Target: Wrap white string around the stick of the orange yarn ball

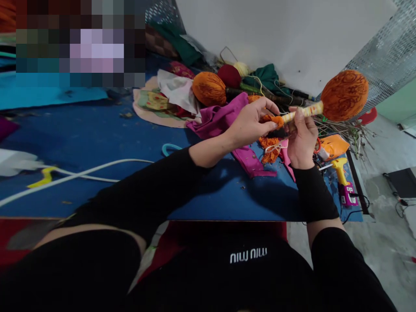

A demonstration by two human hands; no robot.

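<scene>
My right hand is wrapped around a stick bound in yellow-and-white patterned cloth. At the stick's right end is a large round head covered in orange patterned cloth, which makes it look like a mallet. My left hand pinches orange cloth at the other end of the stick. Below both hands, an orange fabric scrap with white string lies on the table. A second orange-headed stick rests behind my left hand, close to magenta cloth.
The blue table carries a white cable on the left. A yellow-and-purple glue gun lies near the right edge, by an orange packet. Yarn balls, dark green cloth and thin twigs crowd the back.
</scene>
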